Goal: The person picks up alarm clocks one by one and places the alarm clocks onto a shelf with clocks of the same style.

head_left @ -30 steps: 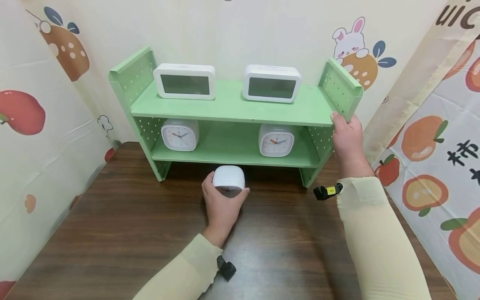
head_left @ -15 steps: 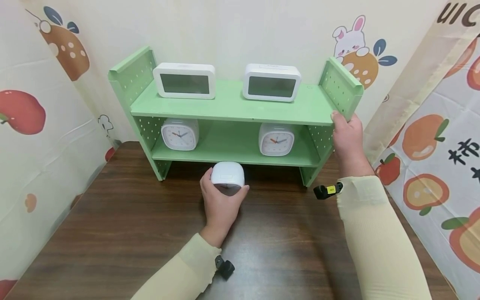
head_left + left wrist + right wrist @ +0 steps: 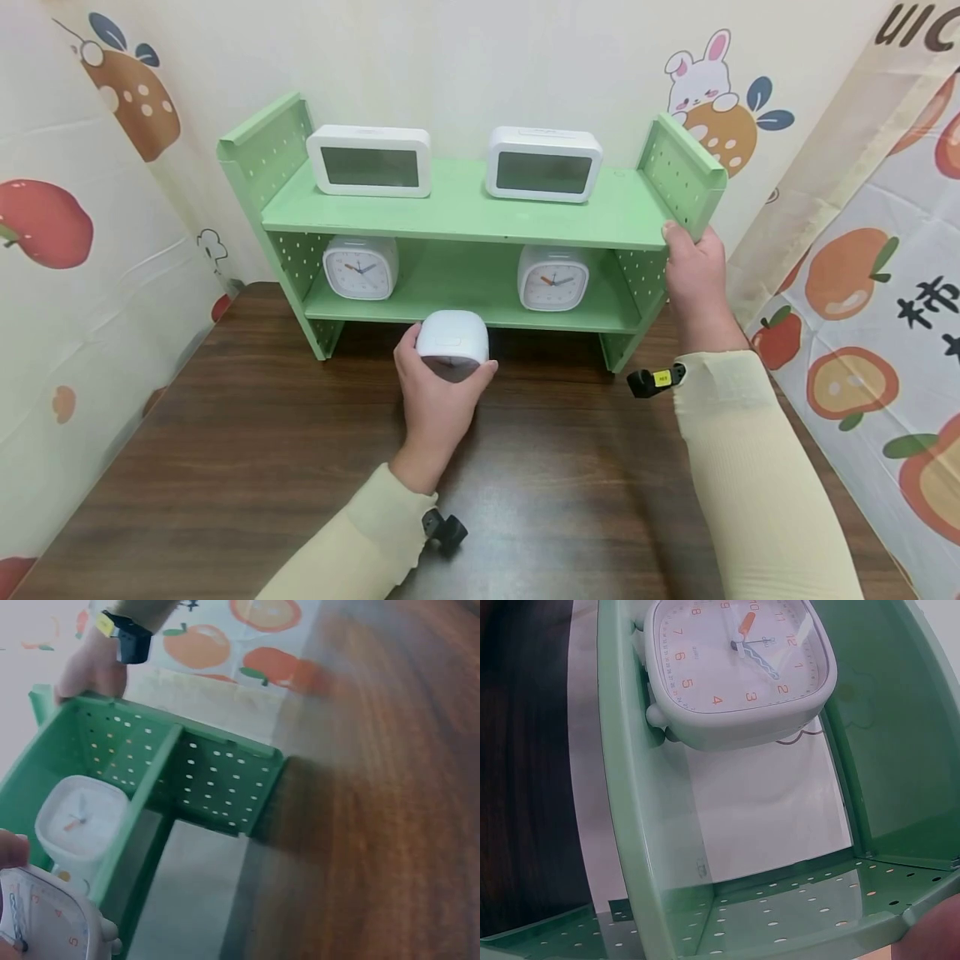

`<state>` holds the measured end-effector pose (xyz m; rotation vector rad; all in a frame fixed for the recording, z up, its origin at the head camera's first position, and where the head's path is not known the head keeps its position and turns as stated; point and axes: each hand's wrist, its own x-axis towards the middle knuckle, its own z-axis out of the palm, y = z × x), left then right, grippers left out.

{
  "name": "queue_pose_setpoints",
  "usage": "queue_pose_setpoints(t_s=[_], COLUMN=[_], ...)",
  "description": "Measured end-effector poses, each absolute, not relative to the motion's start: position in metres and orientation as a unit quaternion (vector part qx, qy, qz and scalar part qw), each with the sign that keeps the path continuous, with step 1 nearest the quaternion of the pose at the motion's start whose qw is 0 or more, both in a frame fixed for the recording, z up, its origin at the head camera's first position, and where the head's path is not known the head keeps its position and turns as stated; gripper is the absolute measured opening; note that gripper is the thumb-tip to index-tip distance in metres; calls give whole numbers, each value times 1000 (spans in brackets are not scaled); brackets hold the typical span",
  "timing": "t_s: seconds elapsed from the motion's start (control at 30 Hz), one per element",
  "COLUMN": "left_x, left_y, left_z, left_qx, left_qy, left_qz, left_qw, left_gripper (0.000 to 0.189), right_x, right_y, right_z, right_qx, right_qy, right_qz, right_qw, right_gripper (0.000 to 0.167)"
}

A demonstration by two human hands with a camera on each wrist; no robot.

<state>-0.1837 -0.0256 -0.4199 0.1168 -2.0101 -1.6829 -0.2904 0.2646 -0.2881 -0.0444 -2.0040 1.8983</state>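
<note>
My left hand [image 3: 435,412] grips a white alarm clock [image 3: 452,332] from both sides, fingers at its left and thumb at its right. The clock overlaps the front edge of the lower tier of a green shelf [image 3: 465,208]. Part of its dial and a thumb or finger show at the lower left of the left wrist view. My right hand [image 3: 697,283] holds the shelf's right side panel, thumb in front. Two similar white alarm clocks stand on the lower tier, one at the left [image 3: 360,268], one at the right [image 3: 553,282], with a gap between them.
On the upper tier stand two white digital clocks with dark screens, one left [image 3: 369,167] and one right [image 3: 543,172]. The shelf rests on a dark wooden table [image 3: 225,467]. Fruit-printed sheets [image 3: 480,75] hang behind and at both sides.
My left hand has raised the alarm clock and brought it toward the lower tier's front edge, slightly left. The right hand stays on the side panel.
</note>
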Motion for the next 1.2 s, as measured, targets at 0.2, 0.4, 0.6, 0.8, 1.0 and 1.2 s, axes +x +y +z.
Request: queue_pose_setpoints(t_s=[0.2,0.4,0.6,0.8,1.0,1.2], left_x=[-183,-184,-189,-200,-214,-232], left_y=[-28,-32,-34,-35,-35,-36], left_z=[-405,-394,-388,-381,-371,-358], left_qx=[41,40,32,25,26,20], left_qy=[-733,-731,-732,-738,-739,-747], left_qz=[-631,-631,-626,-615,-619,-617], left_qw=[250,257,267,275,264,246], left_gripper=[104,104,104,105,106,107], right_x=[-291,-289,-288,-289,-289,-290], right_y=[264,265,265,264,264,265], right_z=[-288,-286,-286,-287,-287,-286], right_qx=[-18,-19,-18,-20,-26,-27], right_qy=[-711,-709,-710,-709,-711,-712], right_qz=[678,681,681,680,680,680], right_qw=[187,180,176,183,176,175], right_gripper=[50,49,48,49,49,50])
